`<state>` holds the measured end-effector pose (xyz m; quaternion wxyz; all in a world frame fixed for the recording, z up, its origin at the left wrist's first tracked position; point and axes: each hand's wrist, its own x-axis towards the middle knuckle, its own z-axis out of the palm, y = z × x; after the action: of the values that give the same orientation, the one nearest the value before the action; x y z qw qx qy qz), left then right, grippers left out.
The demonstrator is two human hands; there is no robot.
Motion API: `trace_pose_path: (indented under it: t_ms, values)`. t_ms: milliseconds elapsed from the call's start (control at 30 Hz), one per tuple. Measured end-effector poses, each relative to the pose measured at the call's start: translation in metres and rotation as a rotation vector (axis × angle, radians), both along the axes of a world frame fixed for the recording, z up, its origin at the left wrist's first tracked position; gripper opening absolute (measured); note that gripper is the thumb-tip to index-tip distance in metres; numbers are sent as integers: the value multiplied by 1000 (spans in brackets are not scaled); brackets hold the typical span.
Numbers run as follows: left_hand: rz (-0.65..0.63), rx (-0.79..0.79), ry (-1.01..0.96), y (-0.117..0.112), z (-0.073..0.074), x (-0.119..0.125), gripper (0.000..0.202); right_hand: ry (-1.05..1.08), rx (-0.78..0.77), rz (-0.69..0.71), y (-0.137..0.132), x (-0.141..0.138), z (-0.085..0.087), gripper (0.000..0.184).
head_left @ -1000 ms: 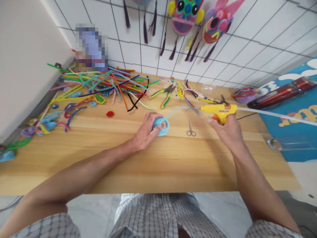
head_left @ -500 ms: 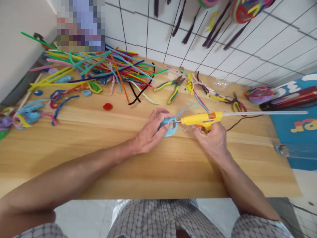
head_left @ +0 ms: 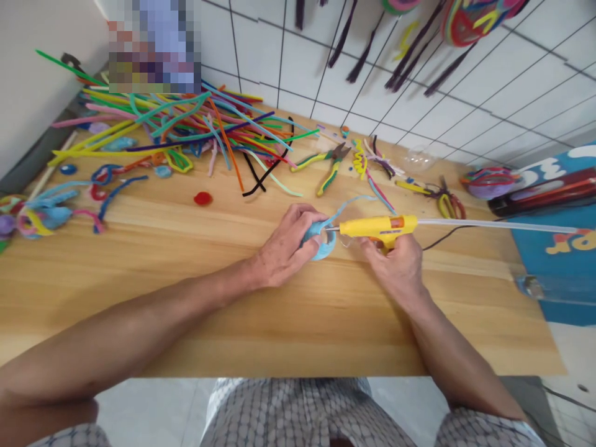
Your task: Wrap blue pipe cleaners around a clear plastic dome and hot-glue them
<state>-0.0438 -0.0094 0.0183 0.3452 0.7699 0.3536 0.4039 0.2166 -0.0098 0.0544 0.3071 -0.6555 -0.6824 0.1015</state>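
My left hand is closed around a light-blue ring of wound pipe cleaner, thumb across its near side. A loose blue strand runs from the ring up and to the right. In my right hand is a yellow hot glue gun, its metal nozzle pointing left at the ring's inner right edge. Whether the tip touches the ring I cannot tell. A long clear glue stick sticks out of the gun's back end. My fingers hide part of the ring and the gun's handle.
Many coloured pipe cleaners are heaped at the back left. Green-and-yellow pliers and yellow-and-red scissors lie beyond my hands. A red disc sits left of them. The gun's black cord runs rightward.
The glue stick's far end has dipped a little as the gun tilted slightly. Both hands keep their grips and stay nearly in place; the view has shifted slightly.
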Motion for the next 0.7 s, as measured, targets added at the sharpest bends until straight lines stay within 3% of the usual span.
trace_pose_path:
  t_ms: [333,700]
  values:
    - [-7,-69,-134,0,2,4,37,38,12,-15,0,-3,-4,27]
    - [-41,-21,-102,-1,3,3,34,16,6,7,1,1,-8,24]
